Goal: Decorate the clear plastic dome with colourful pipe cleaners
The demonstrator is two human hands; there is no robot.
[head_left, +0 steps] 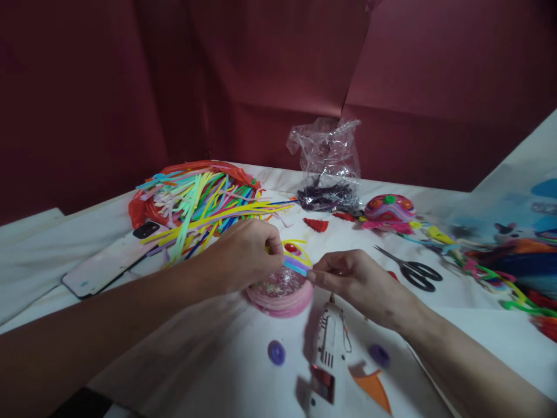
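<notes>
A short blue and purple strip (296, 266) is stretched between my two hands. My left hand (252, 252) pinches its left end, fingers curled. My right hand (359, 281) grips the right end between thumb and fingers. Just below and behind the strip sits a round pink craft piece (281, 305) with a shiny, glittery middle, a yellow outline and a red oval at its top. My left hand partly covers it. A white glue gun (328, 337) lies in front of my right hand, its nozzle pointing toward the craft piece.
Colourful fuzzy strips (209, 197) pile at the back left beside a phone (113, 258). A clear plastic bag (331, 157) stands behind. Black scissors (415, 271), a finished-looking pink mask (389, 209) and more strips lie right. Purple coils (277, 352) and an orange piece (372, 389) lie in front.
</notes>
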